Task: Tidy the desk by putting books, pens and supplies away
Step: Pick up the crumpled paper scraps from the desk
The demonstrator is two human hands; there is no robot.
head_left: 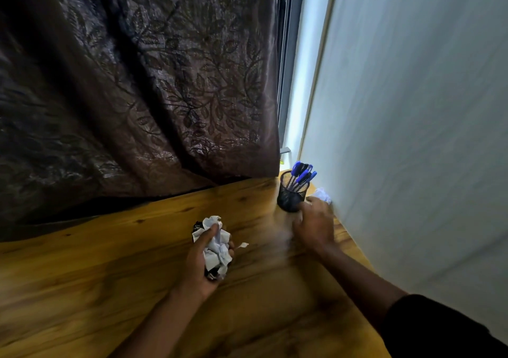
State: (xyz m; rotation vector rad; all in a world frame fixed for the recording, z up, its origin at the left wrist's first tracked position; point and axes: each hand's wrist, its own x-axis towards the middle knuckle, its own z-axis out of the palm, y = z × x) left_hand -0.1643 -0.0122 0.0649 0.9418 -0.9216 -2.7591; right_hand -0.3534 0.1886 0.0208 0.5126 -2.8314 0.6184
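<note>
No readable text, label or number on anything in view.

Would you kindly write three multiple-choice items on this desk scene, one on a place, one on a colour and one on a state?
1. Where does the pen holder stand?
A. In the far corner of the desk, near the wall
B. At the desk's near edge
C. On the floor

2. What colour are the caps of the pens?
A. Red
B. Blue
C. Green

3. What is the left hand doing?
A. Lying flat and empty
B. Holding crumpled paper
C. Holding a pen

Answers: 1 A, it stands by the wall at the far end of the desk; 2 B, the caps are blue; 3 B, its fingers curl round a white wad.
</note>
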